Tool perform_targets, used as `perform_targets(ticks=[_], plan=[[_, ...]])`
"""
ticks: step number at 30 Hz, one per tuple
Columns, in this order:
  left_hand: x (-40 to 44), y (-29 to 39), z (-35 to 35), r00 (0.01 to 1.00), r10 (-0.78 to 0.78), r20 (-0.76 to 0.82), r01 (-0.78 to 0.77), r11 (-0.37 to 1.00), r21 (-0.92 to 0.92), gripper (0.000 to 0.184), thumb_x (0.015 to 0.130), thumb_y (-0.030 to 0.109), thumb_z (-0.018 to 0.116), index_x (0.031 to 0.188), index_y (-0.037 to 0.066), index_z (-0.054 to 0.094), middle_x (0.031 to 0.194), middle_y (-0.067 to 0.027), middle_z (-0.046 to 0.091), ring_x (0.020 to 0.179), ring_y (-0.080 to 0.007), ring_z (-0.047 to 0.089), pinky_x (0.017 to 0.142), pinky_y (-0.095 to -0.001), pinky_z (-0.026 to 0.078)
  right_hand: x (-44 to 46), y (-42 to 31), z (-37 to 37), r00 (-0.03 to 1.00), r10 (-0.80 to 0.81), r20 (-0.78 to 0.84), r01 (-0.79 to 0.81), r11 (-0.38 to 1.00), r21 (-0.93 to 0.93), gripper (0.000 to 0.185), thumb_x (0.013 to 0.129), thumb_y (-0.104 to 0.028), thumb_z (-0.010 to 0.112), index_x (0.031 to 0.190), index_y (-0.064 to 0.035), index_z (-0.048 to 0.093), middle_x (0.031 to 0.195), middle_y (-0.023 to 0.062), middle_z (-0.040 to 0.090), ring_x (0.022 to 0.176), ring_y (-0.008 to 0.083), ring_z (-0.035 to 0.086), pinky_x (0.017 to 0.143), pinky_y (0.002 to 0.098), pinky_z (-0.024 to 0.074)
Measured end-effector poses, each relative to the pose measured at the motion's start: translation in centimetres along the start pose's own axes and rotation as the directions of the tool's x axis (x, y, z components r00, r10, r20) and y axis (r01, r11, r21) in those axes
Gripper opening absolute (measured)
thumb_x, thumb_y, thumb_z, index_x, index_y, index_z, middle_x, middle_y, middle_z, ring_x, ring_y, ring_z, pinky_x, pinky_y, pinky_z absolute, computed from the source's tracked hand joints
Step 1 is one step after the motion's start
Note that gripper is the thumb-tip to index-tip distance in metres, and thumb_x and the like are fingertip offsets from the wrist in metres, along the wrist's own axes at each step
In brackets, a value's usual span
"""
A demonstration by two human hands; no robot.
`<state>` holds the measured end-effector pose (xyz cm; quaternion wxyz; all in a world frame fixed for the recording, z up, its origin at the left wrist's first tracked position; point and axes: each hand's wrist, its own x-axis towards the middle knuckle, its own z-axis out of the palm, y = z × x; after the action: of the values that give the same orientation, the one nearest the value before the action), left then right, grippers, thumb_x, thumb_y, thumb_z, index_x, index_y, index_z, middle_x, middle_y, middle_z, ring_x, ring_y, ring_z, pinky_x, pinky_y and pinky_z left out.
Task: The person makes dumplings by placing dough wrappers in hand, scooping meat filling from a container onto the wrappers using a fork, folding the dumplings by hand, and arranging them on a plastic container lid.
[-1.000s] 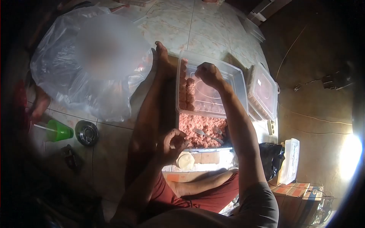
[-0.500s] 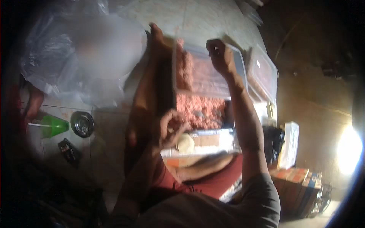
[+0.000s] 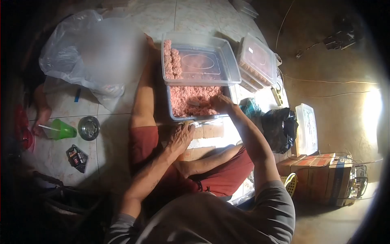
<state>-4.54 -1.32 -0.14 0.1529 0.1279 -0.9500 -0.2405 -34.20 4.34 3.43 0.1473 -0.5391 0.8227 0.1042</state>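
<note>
My right hand [image 3: 221,104] is closed at the right side of a blue-rimmed tub [image 3: 170,106] of pink minced mixture [image 3: 183,95]. A flat grey metal utensil [image 3: 196,103] lies in the mixture beside its fingers and seems to be in its grip. Just outside the tub's near wall, my left hand [image 3: 182,136] has curled fingers; what they hold, if anything, is hidden. Across the tub's far part sits a clear plastic box [image 3: 237,77], with rows of shaped pink lumps [image 3: 175,63] along its left side.
Lidded clear boxes [image 3: 258,59] stand to the right, near a power strip [image 3: 277,96] and a black bag [image 3: 279,128]. At left are a green cup [image 3: 65,130], a glass ashtray [image 3: 88,128], a large plastic bag [image 3: 67,53] and another person's hand [image 3: 40,120].
My right hand has come down from above the clear box into the minced mixture and closed there. My left hand stays near the tub's front, fingers curled. The view has shifted.
</note>
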Motion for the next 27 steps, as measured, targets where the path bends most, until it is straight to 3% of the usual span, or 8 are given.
perform_targets(ticks=[6, 12, 13, 15, 18, 19, 23, 27], plan=[[0.0, 0.2, -3.1, 0.999, 0.018, 0.046, -0.007, 0.978, -0.211, 0.017, 0.093, 0.019, 0.064, 0.095, 0.002, 0.065, 0.100, -0.0166, 0.064, 0.093, -0.0382, 0.064, 0.081, -0.0472, 0.051, 1.6, 2.4, 5.3, 0.879, -0.276, -0.390, 0.347, 0.930, 0.122, 0.023, 0.090, -0.029, 0.070, 0.085, -0.0061, 0.071, 0.082, 0.0156, 0.071, 0.081, 0.0347, 0.071, 0.073, 0.0457, 0.0568], [-0.3, -0.7, -2.1, 0.998, -0.062, -0.016, 0.052, 0.934, -0.353, 0.014, 0.091, 0.016, 0.064, 0.092, 0.002, 0.063, 0.093, -0.0177, 0.063, 0.094, -0.0372, 0.063, 0.085, -0.0469, 0.050, 2.1, 2.2, 4.2, 0.986, -0.164, -0.027, 0.166, 0.965, 0.204, 0.021, 0.089, -0.011, 0.056, 0.076, 0.0016, 0.067, 0.074, 0.0236, 0.067, 0.072, 0.0360, 0.069, 0.063, 0.0435, 0.0547], [-0.4, -0.1, -3.1, 0.998, -0.060, -0.016, 0.051, 0.936, -0.349, 0.014, 0.091, 0.016, 0.064, 0.092, 0.002, 0.063, 0.093, -0.0177, 0.063, 0.094, -0.0372, 0.063, 0.085, -0.0469, 0.050, 1.4, 2.7, 4.4, 0.899, -0.321, -0.299, 0.282, 0.944, -0.169, 0.020, 0.089, -0.010, 0.055, 0.081, 0.0040, 0.065, 0.072, 0.0226, 0.063, 0.070, 0.0357, 0.066, 0.063, 0.0432, 0.0547], [-1.1, 1.0, -4.7, 0.992, 0.037, -0.120, -0.060, 0.979, -0.197, 0.014, 0.088, 0.013, 0.065, 0.098, 0.003, 0.064, 0.104, -0.0189, 0.062, 0.097, -0.0378, 0.062, 0.086, -0.0478, 0.050, 0.5, 2.8, 4.2, 0.651, -0.443, -0.617, 0.391, 0.892, -0.228, 0.018, 0.091, -0.009, 0.051, 0.096, 0.0078, 0.057, 0.070, 0.0190, 0.054, 0.063, 0.0343, 0.059, 0.059, 0.0428, 0.0536], [-2.7, -1.0, -0.4, 0.977, 0.152, -0.149, -0.134, 0.983, 0.124, 0.021, 0.083, 0.009, 0.068, 0.104, 0.005, 0.065, 0.111, -0.0197, 0.060, 0.100, -0.0383, 0.062, 0.086, -0.0487, 0.051, -1.1, 1.6, 2.6, 0.548, -0.435, -0.714, 0.428, 0.880, -0.207, 0.016, 0.093, -0.008, 0.050, 0.100, 0.0056, 0.054, 0.073, 0.0205, 0.057, 0.066, 0.0361, 0.061, 0.058, 0.0447, 0.0514], [-2.4, -1.1, -0.6, 0.985, 0.131, -0.113, -0.125, 0.991, 0.055, 0.023, 0.085, 0.007, 0.067, 0.107, 0.005, 0.065, 0.108, -0.0210, 0.061, 0.101, -0.0399, 0.062, 0.086, -0.0482, 0.051, -2.8, -0.3, 0.3, 0.743, -0.303, -0.597, 0.396, 0.918, 0.027, 0.012, 0.094, -0.005, 0.051, 0.100, 0.0048, 0.053, 0.076, 0.0212, 0.058, 0.069, 0.0380, 0.062, 0.058, 0.0468, 0.0503], [-2.1, -1.3, -1.2, 0.997, -0.023, -0.072, -0.007, 0.918, -0.396, 0.015, 0.089, 0.006, 0.063, 0.103, 0.001, 0.063, 0.106, -0.0243, 0.063, 0.099, -0.0439, 0.061, 0.087, -0.0477, 0.052, -6.1, -3.3, -3.7, 0.821, -0.288, -0.493, 0.433, 0.877, 0.209, 0.010, 0.095, -0.006, 0.049, 0.093, -0.0018, 0.058, 0.083, 0.0198, 0.063, 0.075, 0.0393, 0.064, 0.064, 0.0499, 0.0483], [-1.9, -1.5, -1.2, 0.986, -0.075, -0.147, 0.012, 0.921, -0.389, 0.017, 0.089, 0.012, 0.067, 0.101, 0.002, 0.063, 0.102, -0.0213, 0.066, 0.096, -0.0397, 0.065, 0.083, -0.0469, 0.053, -5.7, -3.9, -3.9, 0.853, -0.253, -0.457, 0.324, 0.942, 0.083, 0.012, 0.095, -0.010, 0.051, 0.089, -0.0047, 0.060, 0.087, 0.0183, 0.066, 0.086, 0.0388, 0.066, 0.074, 0.0517, 0.0472]])
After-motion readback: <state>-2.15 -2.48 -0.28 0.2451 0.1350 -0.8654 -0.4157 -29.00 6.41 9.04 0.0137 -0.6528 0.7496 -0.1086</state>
